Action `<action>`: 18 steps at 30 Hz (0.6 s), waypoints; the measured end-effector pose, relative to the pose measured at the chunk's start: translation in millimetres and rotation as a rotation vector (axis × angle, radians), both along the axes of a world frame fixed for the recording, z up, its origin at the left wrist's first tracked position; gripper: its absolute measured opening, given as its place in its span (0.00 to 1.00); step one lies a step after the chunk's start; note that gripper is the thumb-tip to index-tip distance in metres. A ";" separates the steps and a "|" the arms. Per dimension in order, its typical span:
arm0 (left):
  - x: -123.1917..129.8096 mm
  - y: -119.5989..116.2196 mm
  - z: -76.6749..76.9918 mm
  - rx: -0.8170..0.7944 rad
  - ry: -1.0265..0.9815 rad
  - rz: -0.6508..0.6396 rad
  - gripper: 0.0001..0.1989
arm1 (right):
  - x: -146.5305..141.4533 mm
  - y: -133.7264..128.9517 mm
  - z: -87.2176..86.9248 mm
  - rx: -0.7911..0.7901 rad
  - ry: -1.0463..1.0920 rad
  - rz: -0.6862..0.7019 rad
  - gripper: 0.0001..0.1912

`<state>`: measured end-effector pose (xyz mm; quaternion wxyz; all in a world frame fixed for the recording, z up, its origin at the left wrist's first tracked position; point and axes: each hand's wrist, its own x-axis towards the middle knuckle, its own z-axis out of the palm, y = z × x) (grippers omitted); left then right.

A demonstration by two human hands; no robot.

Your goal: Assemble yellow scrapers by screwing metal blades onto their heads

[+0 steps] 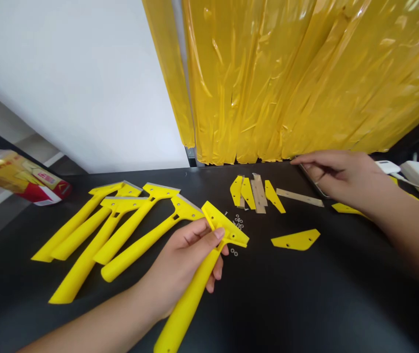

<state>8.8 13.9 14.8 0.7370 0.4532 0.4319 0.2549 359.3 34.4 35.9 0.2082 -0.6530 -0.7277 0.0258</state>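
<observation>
The left hand [182, 267] grips a yellow plastic scraper [190, 304] at its neck, with the thumb lying across the top and the fingers curled underneath, pressed together. The scraper's head points to 1 o'clock and its handle runs toward 6 o'clock. The right hand [341, 179], at 3 o'clock, has its fingers pressed together, pinching what looks like a thin silvery blade [314, 184], partly hidden.

Five more yellow scrapers [128, 230] lie side by side at 9 o'clock on the black table [305, 304]. Just past the held scraper's head, at 2 o'clock, sit small metal washers [237, 221]. Beyond them are yellow plastic pieces [236, 191], brown strips [258, 193] and a yellow holed plate [295, 239]. Yellow plastic sheeting [286, 78] hangs at 12 o'clock beside a white wall [84, 83]. A packet [18, 176] lies at 10 o'clock.
</observation>
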 end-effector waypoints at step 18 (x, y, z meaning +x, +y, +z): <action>0.7 0.7 -1.4 0.006 -0.004 -0.006 0.16 | 16.2 11.3 -30.5 -0.562 0.062 0.043 0.07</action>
